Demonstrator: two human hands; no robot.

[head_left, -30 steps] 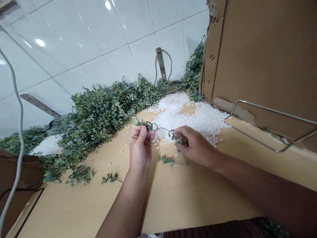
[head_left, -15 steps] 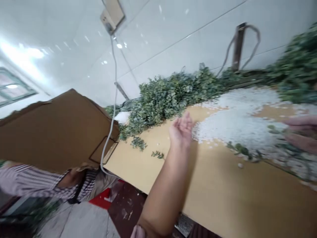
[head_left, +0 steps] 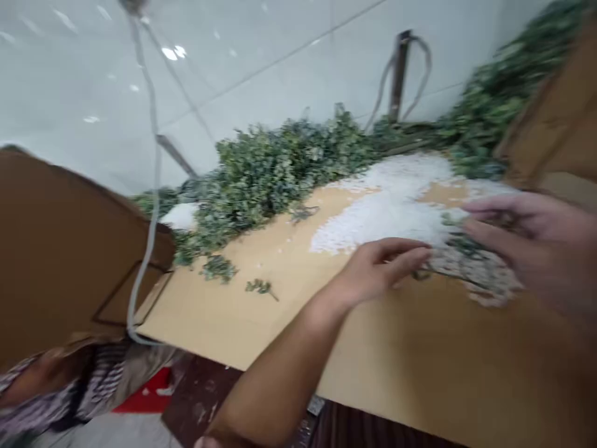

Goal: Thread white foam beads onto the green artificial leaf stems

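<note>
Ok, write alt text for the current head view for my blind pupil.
A blurred right hand holds leafy greenery over white pieces on a table, the left hand nearby. Behind, green foliage is heaped along a tiled wall.

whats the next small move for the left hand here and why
Perhaps have the left hand pinch the green stem to steady it: its fingertips are right beside that stem, and the right hand is by the leaves. Blur hides whether either hand already grips.
</note>
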